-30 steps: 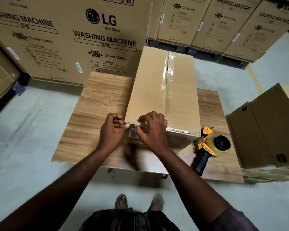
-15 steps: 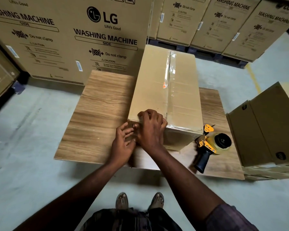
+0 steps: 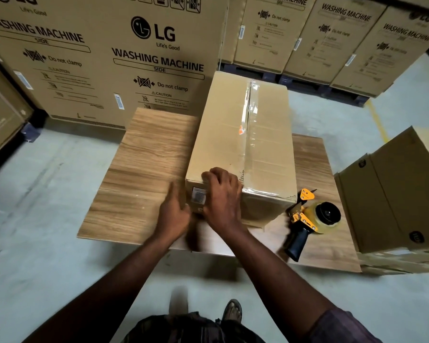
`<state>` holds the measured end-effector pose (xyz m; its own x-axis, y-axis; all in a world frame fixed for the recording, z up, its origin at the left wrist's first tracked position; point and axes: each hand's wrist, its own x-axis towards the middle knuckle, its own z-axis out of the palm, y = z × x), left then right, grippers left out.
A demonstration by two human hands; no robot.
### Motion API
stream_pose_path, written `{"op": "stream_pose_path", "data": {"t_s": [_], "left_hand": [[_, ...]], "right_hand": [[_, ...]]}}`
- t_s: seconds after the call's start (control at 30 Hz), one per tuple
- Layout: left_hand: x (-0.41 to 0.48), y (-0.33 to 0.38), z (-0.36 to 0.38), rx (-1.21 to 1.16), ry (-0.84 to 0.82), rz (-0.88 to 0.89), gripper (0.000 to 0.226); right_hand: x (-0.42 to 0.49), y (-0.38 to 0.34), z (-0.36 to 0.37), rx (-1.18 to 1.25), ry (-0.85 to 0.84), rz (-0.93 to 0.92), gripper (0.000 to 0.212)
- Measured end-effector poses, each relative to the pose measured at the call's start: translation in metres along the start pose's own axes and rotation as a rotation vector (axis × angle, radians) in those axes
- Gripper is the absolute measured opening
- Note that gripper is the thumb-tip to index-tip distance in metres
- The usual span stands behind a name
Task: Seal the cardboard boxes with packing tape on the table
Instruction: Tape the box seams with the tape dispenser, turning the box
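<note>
- One long plain brown cardboard box (image 3: 228, 134) lies lengthwise on one light wood-grain table (image 3: 144, 169), right of the table's middle, its far end reaching past the back edge.
- One strip of clear packing tape (image 3: 252, 125) runs along the box's top seam.
- One yellow-and-black tape dispenser (image 3: 310, 219) with its roll lies on the table just beside the box's near right corner, with no hand on it.
- Two hands are at the box's near left corner.
- The right hand (image 3: 223, 196) lies over the near top edge, fingers bent and close together, tips pressed on the top face.
- The left hand (image 3: 174, 214) is blurred; its fingers reach out straight toward the end face beside a white label (image 3: 199, 196). Contact cannot be told.
- Tall printed washing-machine cartons (image 3: 134, 58) stand behind the table, cropped, so their count is unclear.
- One plain brown carton (image 3: 394, 194) stands to the table's right.
</note>
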<state>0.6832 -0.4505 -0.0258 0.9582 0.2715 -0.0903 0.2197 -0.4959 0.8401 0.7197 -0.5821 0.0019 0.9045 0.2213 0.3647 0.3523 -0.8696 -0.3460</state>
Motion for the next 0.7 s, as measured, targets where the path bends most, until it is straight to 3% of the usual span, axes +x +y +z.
{"op": "stream_pose_path", "data": {"t_s": [0.07,0.13,0.3,0.57,0.63,0.7], "left_hand": [[0.003,0.003,-0.002,0.139,0.058,0.263,0.08],[0.009,0.005,0.0,0.321,-0.04,0.438,0.078],[0.013,0.005,-0.013,0.632,-0.124,0.485,0.084],[0.005,0.017,0.003,0.71,0.009,0.452,0.075],[-0.003,0.03,0.02,0.708,0.012,0.503,0.073],[-0.011,0.043,0.046,0.723,-0.042,0.612,0.075]], "right_hand": [[-0.002,-0.004,-0.002,0.05,-0.038,-0.088,0.058],[-0.007,-0.009,0.001,-0.015,-0.178,-0.12,0.07],[-0.028,0.015,0.003,-0.239,-0.241,-0.067,0.087],[-0.084,0.133,-0.059,-0.39,-0.148,0.278,0.082],[-0.081,0.124,-0.056,-0.366,-0.139,0.257,0.084],[-0.076,0.105,-0.044,-0.287,-0.156,0.123,0.086]]}}
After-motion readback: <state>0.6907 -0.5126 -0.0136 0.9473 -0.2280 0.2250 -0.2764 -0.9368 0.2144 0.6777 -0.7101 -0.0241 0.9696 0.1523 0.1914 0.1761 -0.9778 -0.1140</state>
